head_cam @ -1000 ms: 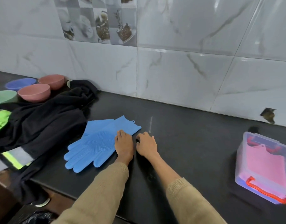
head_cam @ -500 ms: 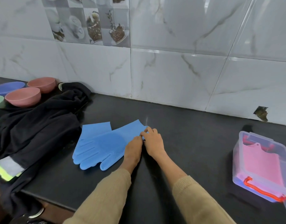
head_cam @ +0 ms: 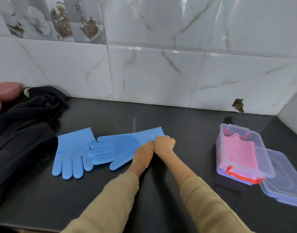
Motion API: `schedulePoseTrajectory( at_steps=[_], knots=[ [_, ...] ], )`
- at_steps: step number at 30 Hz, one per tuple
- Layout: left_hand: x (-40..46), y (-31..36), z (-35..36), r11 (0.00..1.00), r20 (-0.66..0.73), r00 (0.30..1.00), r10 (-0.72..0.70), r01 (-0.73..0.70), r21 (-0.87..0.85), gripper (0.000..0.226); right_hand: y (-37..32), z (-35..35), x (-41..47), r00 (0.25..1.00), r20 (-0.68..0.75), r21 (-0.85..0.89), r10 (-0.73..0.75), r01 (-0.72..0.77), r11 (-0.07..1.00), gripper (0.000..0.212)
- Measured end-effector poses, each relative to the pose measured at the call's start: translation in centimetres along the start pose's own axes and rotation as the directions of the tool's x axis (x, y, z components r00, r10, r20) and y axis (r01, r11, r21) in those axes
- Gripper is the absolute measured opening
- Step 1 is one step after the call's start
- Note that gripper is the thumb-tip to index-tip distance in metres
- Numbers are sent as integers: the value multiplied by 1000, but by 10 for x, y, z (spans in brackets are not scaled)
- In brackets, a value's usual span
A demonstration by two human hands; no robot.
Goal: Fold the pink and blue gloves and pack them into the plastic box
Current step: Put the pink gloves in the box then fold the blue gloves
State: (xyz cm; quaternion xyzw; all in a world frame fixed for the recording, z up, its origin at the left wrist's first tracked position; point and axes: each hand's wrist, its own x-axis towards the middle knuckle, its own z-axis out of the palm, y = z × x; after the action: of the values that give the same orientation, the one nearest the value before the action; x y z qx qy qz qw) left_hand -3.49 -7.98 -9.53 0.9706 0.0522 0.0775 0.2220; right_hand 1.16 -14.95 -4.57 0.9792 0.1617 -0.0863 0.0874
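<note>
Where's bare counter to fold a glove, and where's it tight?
Free: the dark counter between the right hand and the plastic box, plus the strip behind the blue gloves to the tiled wall. Crowded: left side, gloves beside the black garment and pink bowls.

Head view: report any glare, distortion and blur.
Head view: bright glare streaks on the glossy wall tiles; wide-angle bending tilts the tile seams at the edges; a faint sheen on the black counter; blue gloves and plastic box stay sharp.
</note>
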Motion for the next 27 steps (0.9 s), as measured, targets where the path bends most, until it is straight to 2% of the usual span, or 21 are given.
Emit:
schedulePoseTrajectory(
  at_steps=[2, 5, 6, 8, 9, 11, 12, 14, 15, 17, 19, 20, 22, 25, 27],
  knots=[
    [0, 4, 4, 996, 45, 997, 64, -66, 59, 28, 8, -7, -5, 987, 154, -63, 37, -27, 998, 8],
    [-4, 5, 4, 987, 105, 984, 146, -153, 56, 31, 19, -20, -7, 907, 414, -123, 75, -26, 992, 14],
    [-6, 5, 3, 973, 117, 970, 214, -222, 64, 31, 22, -26, -7, 870, 486, -135, 79, -15, 991, 17],
    [-13, 3, -1, 947, 92, 947, 307, -314, 67, 31, 29, -34, -2, 818, 569, -129, 88, -16, 991, 18],
    [-18, 0, -2, 936, 50, 938, 342, -345, 67, 31, 33, -36, 1, 815, 574, -100, 81, -29, 995, 19],
    [-28, -4, -2, 939, -87, 935, 344, -343, 33, 36, 36, -36, 10, 873, 485, -5, 61, -67, 998, 21],
    [-33, -5, -2, 954, -217, 930, 297, -299, 24, 39, 35, -34, 13, 928, 372, 61, 31, -58, 996, 18],
    [-40, -2, -4, 993, -458, 882, 112, -115, 23, 37, 27, -27, 21, 992, 110, 218, -63, 38, 975, 13],
    [-41, -1, -5, 998, -503, 864, -3, 33, 50, 33, 21, -21, 24, 993, 31, 309, -117, 102, 946, 20],
    [-41, -2, -6, 915, -446, 841, -306, 389, 106, 24, 9, -8, 29, 976, -15, 431, -218, 203, 879, 36],
    [-40, -8, -6, 773, -365, 745, -558, 627, 100, 38, 0, 5, 33, 964, -74, 432, -257, 264, 863, 38],
    [-40, -10, -6, 737, -345, 717, -605, 669, 96, 44, -1, 9, 34, 963, -112, 439, -244, 268, 857, 34],
    [-36, -12, -1, 734, -368, 717, -593, 668, 119, 46, -1, 17, 37, 966, -156, 484, -207, 257, 837, 27],
    [-28, -14, 0, 786, -355, 780, -515, 595, 166, 40, 6, 20, 40, 980, -148, 509, -134, 192, 839, 24],
    [-19, -18, -1, 838, -310, 841, -444, 512, 189, 37, 15, 20, 40, 993, -108, 570, -38, 93, 816, 21]
  ],
)
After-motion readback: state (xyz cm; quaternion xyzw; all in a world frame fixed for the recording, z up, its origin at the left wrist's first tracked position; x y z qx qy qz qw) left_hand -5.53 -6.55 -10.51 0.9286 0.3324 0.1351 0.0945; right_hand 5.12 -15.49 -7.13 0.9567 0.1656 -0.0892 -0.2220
